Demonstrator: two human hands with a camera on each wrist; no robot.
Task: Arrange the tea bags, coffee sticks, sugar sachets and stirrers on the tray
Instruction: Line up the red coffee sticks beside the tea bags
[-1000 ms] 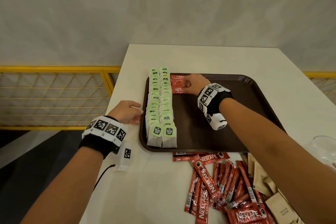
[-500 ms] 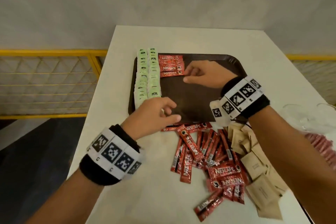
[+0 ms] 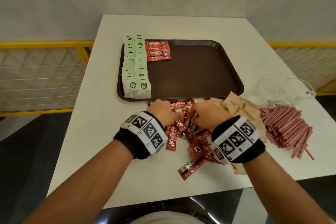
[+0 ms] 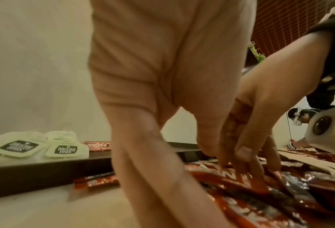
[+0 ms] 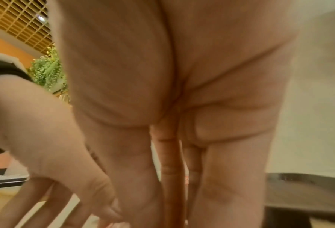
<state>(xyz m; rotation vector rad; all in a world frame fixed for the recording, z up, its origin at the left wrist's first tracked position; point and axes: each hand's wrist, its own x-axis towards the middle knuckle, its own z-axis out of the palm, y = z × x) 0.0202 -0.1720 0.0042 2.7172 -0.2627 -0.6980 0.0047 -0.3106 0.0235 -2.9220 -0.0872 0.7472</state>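
A: Hands? Sticks?
B: Left hand point(image 3: 162, 112) and right hand point(image 3: 209, 114): straight fingers in the loose coffee sticks point(image 3: 183, 129), on the table beside the tray point(image 3: 190, 71).
A: Risk?
B: Slippery foil; some likely slide off.

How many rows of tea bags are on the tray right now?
2. Both run along the left edge of the tray, side by side: the outer row and the inner row beside the coffee sticks. None looks hidden.
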